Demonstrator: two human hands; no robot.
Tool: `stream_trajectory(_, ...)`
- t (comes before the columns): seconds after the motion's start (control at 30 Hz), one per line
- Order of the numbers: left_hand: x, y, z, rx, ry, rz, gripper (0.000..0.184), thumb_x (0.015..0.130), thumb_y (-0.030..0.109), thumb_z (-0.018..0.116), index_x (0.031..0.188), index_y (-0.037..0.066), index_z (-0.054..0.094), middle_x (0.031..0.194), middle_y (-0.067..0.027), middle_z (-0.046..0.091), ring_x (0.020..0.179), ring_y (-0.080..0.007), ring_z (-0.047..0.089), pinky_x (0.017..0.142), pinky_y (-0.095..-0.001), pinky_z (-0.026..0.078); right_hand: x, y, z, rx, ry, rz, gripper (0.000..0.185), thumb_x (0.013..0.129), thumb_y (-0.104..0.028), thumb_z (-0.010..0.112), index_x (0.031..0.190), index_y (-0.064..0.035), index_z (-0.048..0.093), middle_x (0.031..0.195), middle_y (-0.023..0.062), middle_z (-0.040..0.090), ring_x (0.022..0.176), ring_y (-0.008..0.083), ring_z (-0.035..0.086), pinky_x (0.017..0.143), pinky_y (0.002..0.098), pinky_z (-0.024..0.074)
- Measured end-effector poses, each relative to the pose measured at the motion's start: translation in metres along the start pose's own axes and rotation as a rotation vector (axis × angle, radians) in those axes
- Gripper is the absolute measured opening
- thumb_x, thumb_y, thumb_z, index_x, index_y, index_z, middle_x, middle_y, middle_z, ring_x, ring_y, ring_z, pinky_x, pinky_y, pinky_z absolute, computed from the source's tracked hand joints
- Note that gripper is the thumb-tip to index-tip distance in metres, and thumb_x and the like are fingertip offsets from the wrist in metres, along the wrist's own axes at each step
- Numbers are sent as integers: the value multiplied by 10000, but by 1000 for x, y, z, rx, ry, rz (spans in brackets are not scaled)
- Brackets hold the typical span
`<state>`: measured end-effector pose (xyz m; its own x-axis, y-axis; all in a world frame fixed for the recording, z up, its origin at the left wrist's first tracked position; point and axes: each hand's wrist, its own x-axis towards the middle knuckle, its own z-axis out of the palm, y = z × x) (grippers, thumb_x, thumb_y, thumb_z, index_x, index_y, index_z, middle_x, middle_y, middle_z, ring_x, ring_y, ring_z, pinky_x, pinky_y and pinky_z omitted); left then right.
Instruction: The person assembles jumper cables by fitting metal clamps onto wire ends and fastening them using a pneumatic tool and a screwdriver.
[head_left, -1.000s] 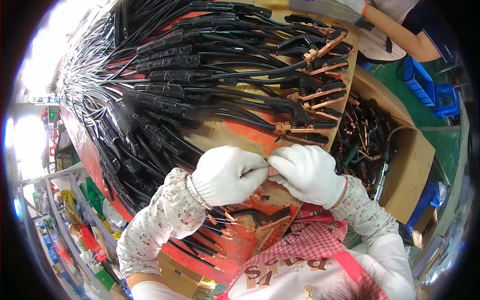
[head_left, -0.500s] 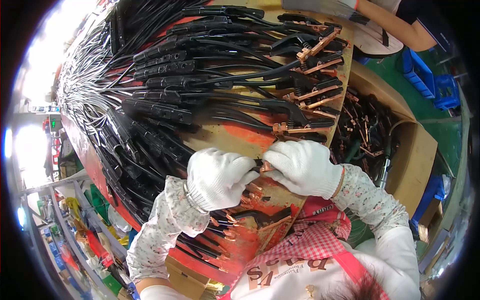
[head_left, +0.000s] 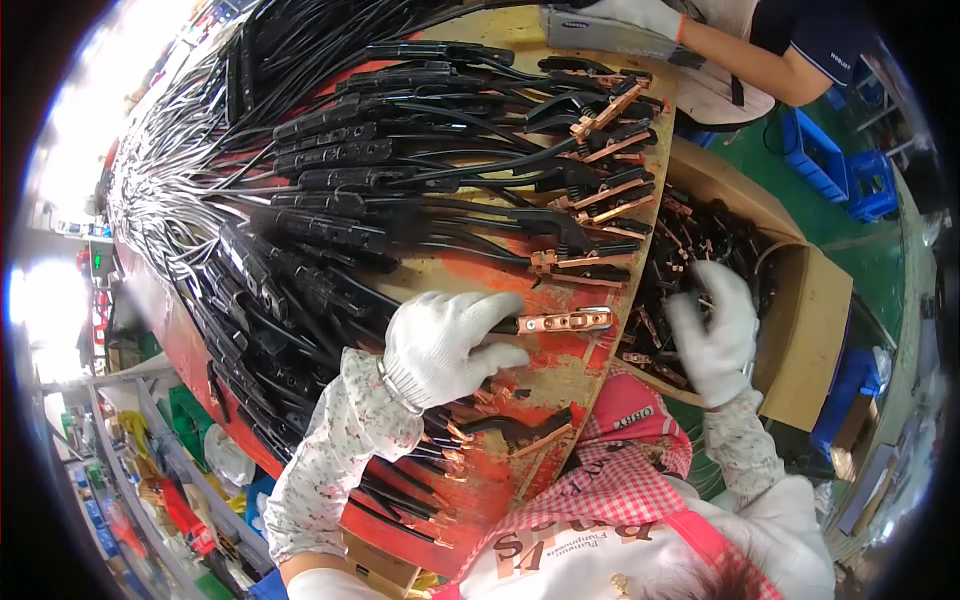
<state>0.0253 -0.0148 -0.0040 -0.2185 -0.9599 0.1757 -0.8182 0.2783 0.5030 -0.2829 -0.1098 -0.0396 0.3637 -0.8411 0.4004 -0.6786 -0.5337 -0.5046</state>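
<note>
Poking out past the left hand, the copper fitting lay over the near half of the table, its free end pointing right toward the edge. The thumb and forefinger were closed about the short black stretch behind it; how firmly they gripped could not be told. The right hand was over the cardboard box, blurred, its fingers spread and curved, and whether it touched or held anything could not be seen. Held from one end only, the fitting might well have twisted or dropped if the stiff cable pulled or the cotton glove slipped. Near it, the loose clamp arm and the bare-ended cables lay close enough to snag a sleeve. In the box, the black and copper parts were heaped in a tangle, so one lifted out could have dragged a neighbour along or caught the glove. Farther off, a co-worker's gloved hand was at a grey see-through bin, its contents unclear, and two blue crates stood on the green floor at the far right.
</note>
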Motion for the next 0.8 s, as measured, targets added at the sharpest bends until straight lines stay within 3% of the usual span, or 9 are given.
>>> stream_trajectory(0.1, 2, 1, 4, 16, -20, -19, 433, 733, 317, 825, 1075, 91, 686, 838, -115, 692, 732, -335, 676, 625, -416, 525, -75, 115, -5, -485, 62, 384, 551, 829, -185, 747, 1318, -17, 556, 1220, 224, 621, 1150, 397, 584, 989, 469, 485)
stream_trajectory(0.2, 2, 3, 9, 47, 18, -5, 384, 795, 374, 771, 1096, 154, 677, 778, -70, 664, 691, -301, 669, 591, -413, 520, -121, 175, -10, -551, -123, 779, 611, 849, -193, 728, 1378, -12, 483, 1084, 189, 639, 1003, 337, 663, 812, 427, 553)
stream_trajectory(0.3, 1, 5, 10, 104, 5, -19, 358, 811, 367, 760, 1112, 189, 684, 788, -60, 663, 698, -290, 674, 586, -411, 527, -132, 196, -5, 79, -77, 1121, 423, 867, -213, 720, 1214, -17, 579, 939, 118, 665, 817, 293, 684, 737, 430, 575)
stream_trajectory(0.37, 2, 6, 10, 84, -7, -40, 339, 821, 357, 754, 1117, 205, 688, 797, -58, 664, 701, -283, 677, 589, -408, 533, -112, 180, -8, 699, -119, 1247, 288, 895, -243, 707, 1074, -49, 592, 731, 52, 622, 512, 204, 607, 455, 353, 511)
stream_trajectory(0.4, 1, 9, 10, 87, -4, -55, 339, 821, 357, 754, 1117, 205, 688, 797, -58, 664, 701, -283, 677, 589, -408, 533, -93, 149, -8, 803, -64, 1186, 256, 918, -306, 689, 965, -77, 585, 622, 33, 576, 392, 151, 521, 340, 278, 407)
stream_trajectory(0.53, 1, 11, 11, 106, -39, -83, 303, 826, 331, 748, 1100, 212, 698, 814, -58, 672, 704, -283, 678, 586, -408, 534, -5, 47, -18, 1786, 120, 1174, 408, 988, -492, 559, 1004, -88, 620, 629, -40, 453, 472, 76, 418, 399, 211, 334)
stream_trajectory(0.63, 4, 9, 15, 114, 9, -40, 267, 821, 311, 750, 1054, 189, 705, 788, -60, 673, 680, -290, 674, 566, -411, 522, 51, -13, -1, 2419, -304, 336, 388, 1006, -372, 511, 1248, -80, 594, 676, -74, 366, 541, 74, 332, 472, 259, 292)
stream_trajectory(0.77, 1, 9, 19, 140, 93, -35, 233, 803, 288, 762, 976, 144, 703, 713, -65, 655, 629, -301, 661, 530, -414, 496, 74, -87, 8, 2050, 27, 420, 195, 957, -210, 528, 1007, -41, 610, 682, 4, 494, 555, 153, 457, 486, 307, 398)
stream_trajectory(0.8, 2, 8, 20, 134, 88, -42, 233, 803, 288, 762, 976, 144, 703, 713, -65, 655, 629, -301, 661, 530, -414, 496, 72, -91, 14, 1896, -13, 391, 265, 935, -261, 544, 1104, -60, 578, 696, 11, 461, 575, 168, 440, 501, 333, 380)
